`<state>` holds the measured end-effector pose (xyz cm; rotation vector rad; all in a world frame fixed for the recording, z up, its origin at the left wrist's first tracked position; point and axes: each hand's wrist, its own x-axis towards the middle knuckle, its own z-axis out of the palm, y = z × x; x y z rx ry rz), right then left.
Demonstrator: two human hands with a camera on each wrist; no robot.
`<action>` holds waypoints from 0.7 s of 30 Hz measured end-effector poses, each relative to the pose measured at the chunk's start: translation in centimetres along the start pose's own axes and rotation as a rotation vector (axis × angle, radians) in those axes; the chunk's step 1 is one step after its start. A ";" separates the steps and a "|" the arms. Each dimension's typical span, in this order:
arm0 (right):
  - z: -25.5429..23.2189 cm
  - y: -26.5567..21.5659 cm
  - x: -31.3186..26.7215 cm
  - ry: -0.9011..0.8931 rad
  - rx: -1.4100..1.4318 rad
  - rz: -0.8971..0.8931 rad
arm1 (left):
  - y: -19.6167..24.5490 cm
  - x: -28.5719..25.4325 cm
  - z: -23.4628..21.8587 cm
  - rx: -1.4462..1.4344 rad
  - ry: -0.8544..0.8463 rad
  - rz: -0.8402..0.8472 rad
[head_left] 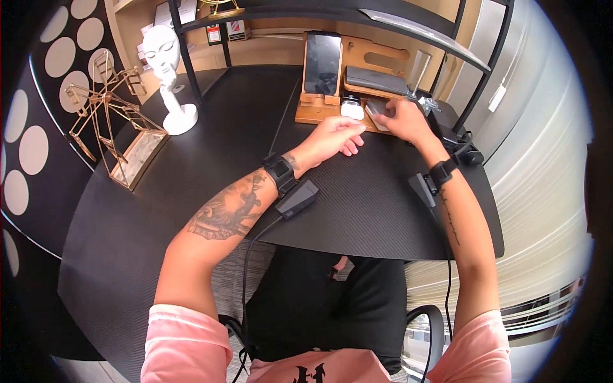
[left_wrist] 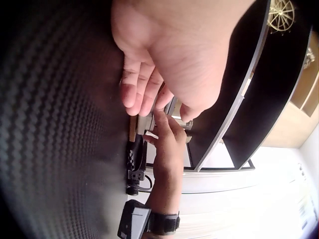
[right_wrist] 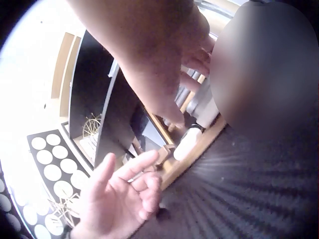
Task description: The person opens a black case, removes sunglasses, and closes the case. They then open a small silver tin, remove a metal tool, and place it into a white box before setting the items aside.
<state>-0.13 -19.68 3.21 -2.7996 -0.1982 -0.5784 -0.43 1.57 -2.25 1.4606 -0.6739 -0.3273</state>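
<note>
A wooden desk stand (head_left: 308, 118) holds a phone (head_left: 322, 64) upright. My right hand (head_left: 408, 121) is at the stand's right front, its fingers bent round a flat grey case (head_left: 377, 115). The hand partly hides the case. In the left wrist view the right fingertips meet at the grey case (left_wrist: 144, 122). My left hand (head_left: 329, 139) hovers before the stand, fingers loosely bent and holding nothing. The right wrist view shows its palm turned up. Between the hands, a small white item (head_left: 352, 108) with a dark top rests on the stand. Behind it lies a dark flat wallet-like item (head_left: 375, 80).
Black gadgets with a cable (head_left: 471, 153) lie at the right table edge. At the left stand a white face sculpture (head_left: 179, 120) and a gold Ferris wheel model (head_left: 105, 99). A black shelf frame (head_left: 185, 57) rises behind the black table (head_left: 223, 153). Cables trail from both wrist cameras.
</note>
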 end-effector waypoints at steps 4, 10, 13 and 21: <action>-1.0 1.5 -1.0 -0.085 0.067 -0.189 | 0.0 0.0 -0.1 0.011 -0.017 0.008; 1.3 2.3 -0.2 0.071 0.142 -0.122 | 0.6 -0.2 0.2 0.012 0.007 -0.027; 2.3 2.5 0.7 0.119 0.132 -0.127 | 0.0 0.1 0.0 0.005 0.013 -0.026; 1.2 1.5 -0.5 0.022 0.038 -0.105 | 0.3 -0.1 0.0 0.023 -0.008 -0.029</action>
